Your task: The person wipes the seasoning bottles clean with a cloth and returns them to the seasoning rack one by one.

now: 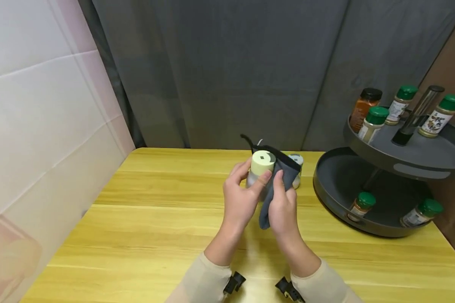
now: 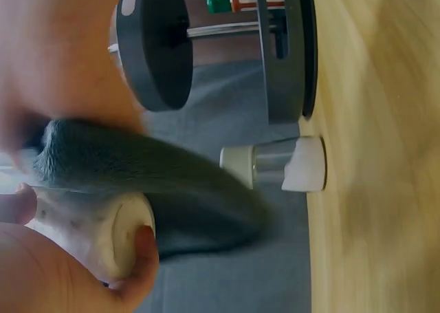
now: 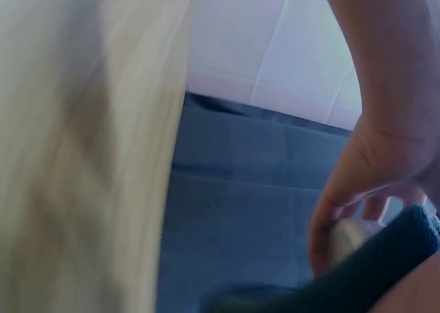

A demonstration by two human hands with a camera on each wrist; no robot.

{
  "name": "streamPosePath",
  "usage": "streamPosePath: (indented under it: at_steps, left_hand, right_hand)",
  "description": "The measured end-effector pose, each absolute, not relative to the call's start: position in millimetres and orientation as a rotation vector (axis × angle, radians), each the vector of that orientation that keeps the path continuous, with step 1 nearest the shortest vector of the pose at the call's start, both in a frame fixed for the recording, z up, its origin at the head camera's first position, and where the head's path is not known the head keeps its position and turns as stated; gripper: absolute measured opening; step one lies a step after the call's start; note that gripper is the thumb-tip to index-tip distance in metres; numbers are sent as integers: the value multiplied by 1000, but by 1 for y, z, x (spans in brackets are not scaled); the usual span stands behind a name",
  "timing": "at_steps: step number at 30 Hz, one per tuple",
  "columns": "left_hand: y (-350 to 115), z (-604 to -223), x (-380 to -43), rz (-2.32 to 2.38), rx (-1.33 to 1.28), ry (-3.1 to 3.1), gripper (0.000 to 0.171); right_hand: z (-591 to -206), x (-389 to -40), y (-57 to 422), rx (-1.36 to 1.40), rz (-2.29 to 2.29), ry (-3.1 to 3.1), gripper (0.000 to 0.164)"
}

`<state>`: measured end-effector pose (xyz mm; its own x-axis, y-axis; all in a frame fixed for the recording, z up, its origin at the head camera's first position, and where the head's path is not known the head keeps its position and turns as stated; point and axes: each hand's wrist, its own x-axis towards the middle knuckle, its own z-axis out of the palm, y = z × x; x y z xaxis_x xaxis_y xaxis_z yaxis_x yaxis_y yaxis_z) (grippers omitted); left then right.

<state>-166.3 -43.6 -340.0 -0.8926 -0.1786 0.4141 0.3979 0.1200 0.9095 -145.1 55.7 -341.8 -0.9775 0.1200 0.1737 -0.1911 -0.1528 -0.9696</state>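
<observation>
My left hand grips a clear jar with a pale yellow-green lid, fingers round its side and thumb near the lid. A dark grey cloth with a black edge hangs from my right hand, which pinches it against the jar's right side. In the left wrist view the cloth covers part of the held jar. Just behind stands a second lidded jar, partly hidden by the cloth; the left wrist view shows white contents in this jar.
At the right stands a two-tier dark turntable rack. Several green-capped spice bottles and a black-capped orange one sit on it. A grey curtain hangs behind the wooden table, with a pale sheet at left.
</observation>
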Motion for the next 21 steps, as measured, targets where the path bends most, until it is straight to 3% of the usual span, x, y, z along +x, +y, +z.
streamPosePath:
  at_steps: [4, 13, 21]
  left_hand:
    - [-47, -341, -166, -1832, -181, -1986, 46]
    - [-37, -338, -164, -1816, -292, -2009, 45]
    - [-40, -343, -169, -1855, -177, -1991, 45]
  right_hand:
    - [-341, -146, 58, -12, 2335, -2022, 64]
    - [-323, -134, 66, 332, 2053, -1863, 52]
    - [-324, -146, 70, 36, 2263, -2061, 62]
